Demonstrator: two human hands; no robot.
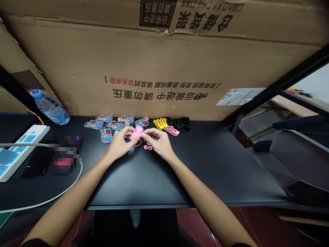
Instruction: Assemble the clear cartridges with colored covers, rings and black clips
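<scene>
My left hand [120, 142] grips a small pink plastic part [137, 131] between thumb and fingers, held just above the black table. My right hand [160, 142] is closed in a pinch at the pink part's right end; whatever sits between its fingertips is too small to make out. Below the hands lie several pink rings [148, 147]. A clear plastic piece [135, 145] shows partly under my left hand. Behind my right hand are another pink part [171, 130], yellow parts [160, 123] and black parts [180, 122].
Several clear plastic assemblies with blue and red pieces [106, 134] lie left of my hands. A water bottle [50, 107], a white power strip [23, 149] and a white cable [77, 176] are at the left. A cardboard sheet [154, 58] stands along the table's [205, 171] back edge.
</scene>
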